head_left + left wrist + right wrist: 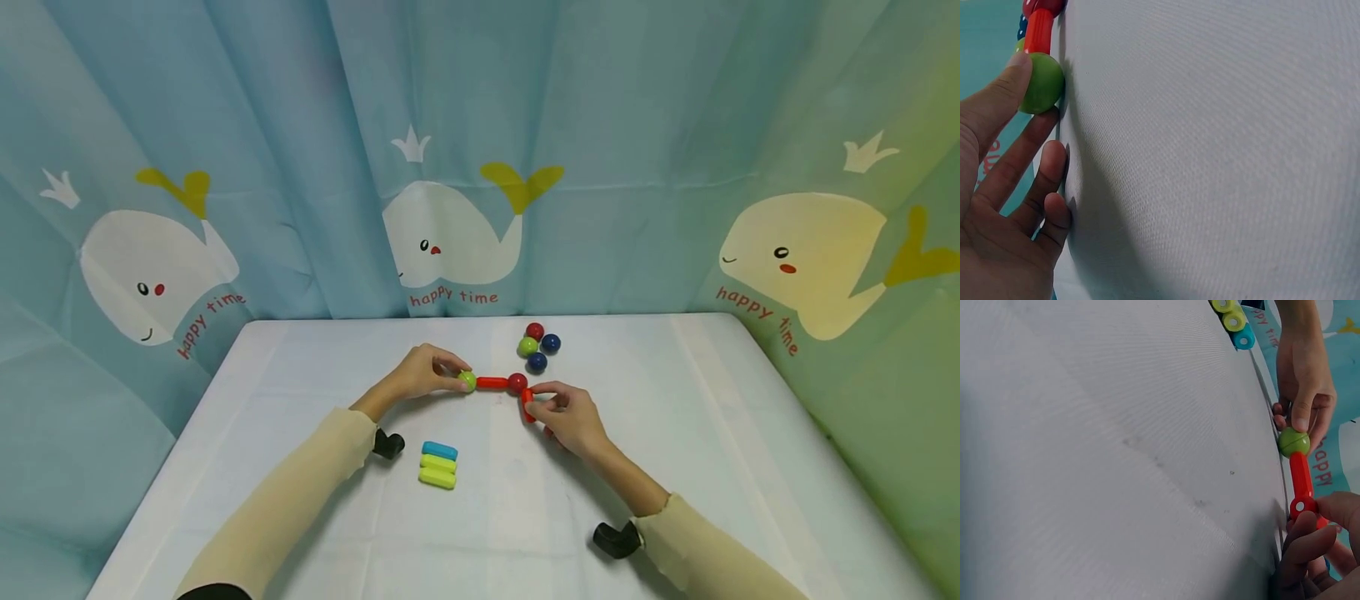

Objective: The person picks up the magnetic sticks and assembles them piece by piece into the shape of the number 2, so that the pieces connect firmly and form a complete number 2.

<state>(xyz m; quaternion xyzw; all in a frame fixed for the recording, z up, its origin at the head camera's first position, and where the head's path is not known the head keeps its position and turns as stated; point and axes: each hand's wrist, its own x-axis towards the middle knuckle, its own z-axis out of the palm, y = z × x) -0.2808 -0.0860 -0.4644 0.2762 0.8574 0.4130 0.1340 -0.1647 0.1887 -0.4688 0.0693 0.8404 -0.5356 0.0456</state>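
Note:
My left hand [429, 372] pinches a green ball [1044, 86] between thumb and fingers, close over the white tabletop. A red rod [492, 383] runs from that ball to a red ball [517, 382], the three in one line. With thumb and fingertips, my right hand [573, 421] holds a second red rod [527, 403], whose far end is right at the red ball and which points toward me. In the right wrist view this rod's near end [1300, 506] shows a pale round hole, and fingers hide part of it.
Behind the chain lie loose balls: one red [535, 331], one green [528, 347] and two blue, one of them [537, 362] nearest. One blue rod [440, 451] and two yellow-green rods [437, 477] lie side by side at front left. A whale-print curtain [630, 108] surrounds the table.

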